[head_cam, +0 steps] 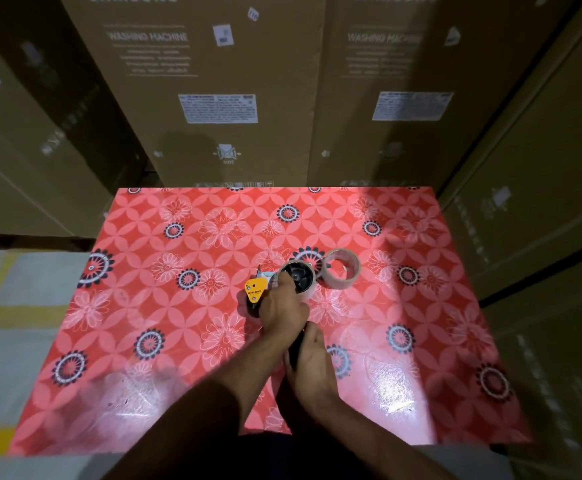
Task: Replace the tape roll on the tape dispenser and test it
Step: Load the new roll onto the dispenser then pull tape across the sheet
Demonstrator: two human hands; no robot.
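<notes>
The tape dispenser (255, 287) lies on the red floral table (178, 306), with a yellow side plate, a black round hub (298, 277) and a black handle. A pale, translucent ring seems to sit around the hub. My left hand (282, 311) is closed over the dispenser's body, its fingers reaching to the edge of the hub. Just behind it, my right hand (312, 362) is wrapped around the black handle. A roll of clear tape (343, 268) lies loose on the table, right next to the hub on its right side.
Tall cardboard washing machine boxes (220, 81) stand close behind the table and along its right side. Grey floor with yellow lines (2, 306) shows on the left. The table's near edge runs just in front of my body.
</notes>
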